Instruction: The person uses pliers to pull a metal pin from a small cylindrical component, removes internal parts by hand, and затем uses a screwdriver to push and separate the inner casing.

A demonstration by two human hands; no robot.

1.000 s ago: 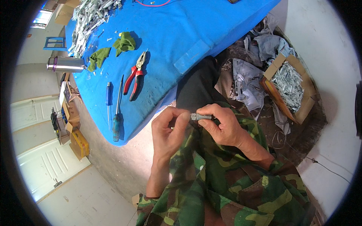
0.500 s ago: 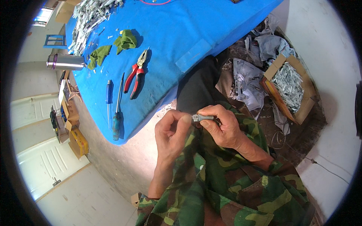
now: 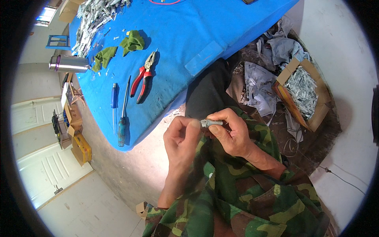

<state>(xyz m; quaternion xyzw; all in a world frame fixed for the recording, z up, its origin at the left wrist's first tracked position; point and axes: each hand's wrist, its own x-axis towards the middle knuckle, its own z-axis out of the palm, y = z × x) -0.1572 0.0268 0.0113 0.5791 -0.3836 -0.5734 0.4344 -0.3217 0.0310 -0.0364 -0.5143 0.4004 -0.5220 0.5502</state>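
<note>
Over my lap, my right hand pinches a small grey plastic cylindrical part between thumb and fingers. My left hand is closed in a pinch at the part's left end, thumb tip against forefinger; whatever lies between those fingertips is too small to make out. On the blue-covered table beyond my hands lie red-and-black pliers, a screwdriver with a blue handle and a longer screwdriver with a teal handle.
Two green cloth pieces and a metal flask are on the table, with a heap of grey parts at far left. Rightward, a cardboard box of similar parts stands beside plastic bags. A cable crosses the floor.
My right fingers have shifted slightly on the grey part, which shows a little more of its side. My left hand stays almost in place, still pinched.
</note>
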